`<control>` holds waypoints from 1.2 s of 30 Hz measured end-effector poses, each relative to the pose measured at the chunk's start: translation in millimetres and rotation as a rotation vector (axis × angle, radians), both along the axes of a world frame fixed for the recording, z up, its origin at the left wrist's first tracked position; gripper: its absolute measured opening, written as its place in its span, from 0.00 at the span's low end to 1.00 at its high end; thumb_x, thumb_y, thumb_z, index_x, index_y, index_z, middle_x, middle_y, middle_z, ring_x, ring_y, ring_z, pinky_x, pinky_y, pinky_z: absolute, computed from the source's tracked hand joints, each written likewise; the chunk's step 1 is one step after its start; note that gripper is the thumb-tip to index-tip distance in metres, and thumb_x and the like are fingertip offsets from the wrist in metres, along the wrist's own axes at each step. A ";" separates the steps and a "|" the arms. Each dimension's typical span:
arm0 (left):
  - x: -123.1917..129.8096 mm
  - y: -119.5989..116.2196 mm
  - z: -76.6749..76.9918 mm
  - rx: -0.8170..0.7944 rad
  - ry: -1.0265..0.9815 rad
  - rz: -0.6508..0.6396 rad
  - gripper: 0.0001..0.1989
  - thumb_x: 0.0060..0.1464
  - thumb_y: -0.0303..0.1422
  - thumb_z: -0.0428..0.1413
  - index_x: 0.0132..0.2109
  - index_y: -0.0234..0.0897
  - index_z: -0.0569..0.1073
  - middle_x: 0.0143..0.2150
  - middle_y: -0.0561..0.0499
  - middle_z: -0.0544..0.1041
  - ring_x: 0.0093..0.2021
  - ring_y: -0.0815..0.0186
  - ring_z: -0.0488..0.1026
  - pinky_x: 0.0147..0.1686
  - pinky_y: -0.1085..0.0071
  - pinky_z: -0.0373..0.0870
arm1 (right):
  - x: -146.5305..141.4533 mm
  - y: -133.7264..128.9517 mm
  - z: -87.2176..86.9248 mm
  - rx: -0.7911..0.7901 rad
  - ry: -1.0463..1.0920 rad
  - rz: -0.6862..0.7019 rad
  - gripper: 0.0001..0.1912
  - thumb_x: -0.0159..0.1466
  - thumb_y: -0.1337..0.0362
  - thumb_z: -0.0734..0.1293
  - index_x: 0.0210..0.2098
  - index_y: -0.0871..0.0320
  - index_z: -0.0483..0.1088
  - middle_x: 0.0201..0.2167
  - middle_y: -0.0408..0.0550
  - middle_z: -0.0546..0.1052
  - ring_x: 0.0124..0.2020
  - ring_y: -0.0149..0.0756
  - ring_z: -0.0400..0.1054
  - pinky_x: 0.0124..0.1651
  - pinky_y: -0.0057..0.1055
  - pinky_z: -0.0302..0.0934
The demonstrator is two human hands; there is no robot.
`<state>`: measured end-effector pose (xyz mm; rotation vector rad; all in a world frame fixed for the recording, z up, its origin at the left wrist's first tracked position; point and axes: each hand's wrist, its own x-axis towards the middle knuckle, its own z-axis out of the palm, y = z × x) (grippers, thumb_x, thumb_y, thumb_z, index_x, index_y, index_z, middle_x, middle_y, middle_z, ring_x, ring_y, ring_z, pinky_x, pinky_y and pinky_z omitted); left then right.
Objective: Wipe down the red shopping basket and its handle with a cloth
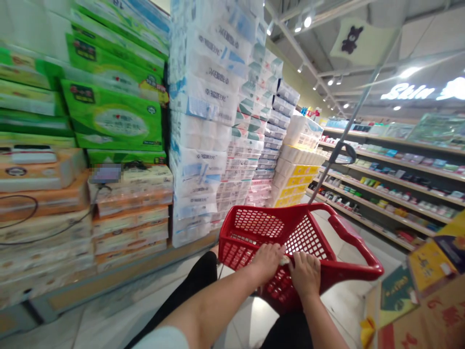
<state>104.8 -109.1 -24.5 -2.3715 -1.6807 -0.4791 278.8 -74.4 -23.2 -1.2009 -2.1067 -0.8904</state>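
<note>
A red plastic shopping basket (250,209) with latticed sides and a long red handle stands in front of me, tilted in the view. My left hand (268,261) is closed over its near rim, fingers pointing inward. Just to the right, my right hand (305,272) is closed over the same rim near the handle side. Between the two hands shows a small pale patch, too blurred to name. A grey pole (348,126) rises from behind the basket, carrying a pale flag with a dark bear.
Green tissue packs (116,116) and orange-white packs (132,208) are piled at left. Tall stacks of white paper rolls (203,121) stand ahead. Stocked shelves (395,169) line the right. Printed cartons (425,310) sit close at lower right, beside the tiled floor (119,317).
</note>
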 end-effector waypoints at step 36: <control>-2.9 2.2 -9.4 0.007 -0.037 0.086 0.29 0.58 0.27 0.44 0.66 0.31 0.50 0.52 0.42 0.70 0.52 0.58 0.65 0.55 0.59 0.56 | -8.9 -8.0 9.5 -0.011 0.071 -0.024 0.16 0.67 0.52 0.59 0.31 0.56 0.68 0.31 0.48 0.71 0.39 0.42 0.60 0.54 0.41 0.47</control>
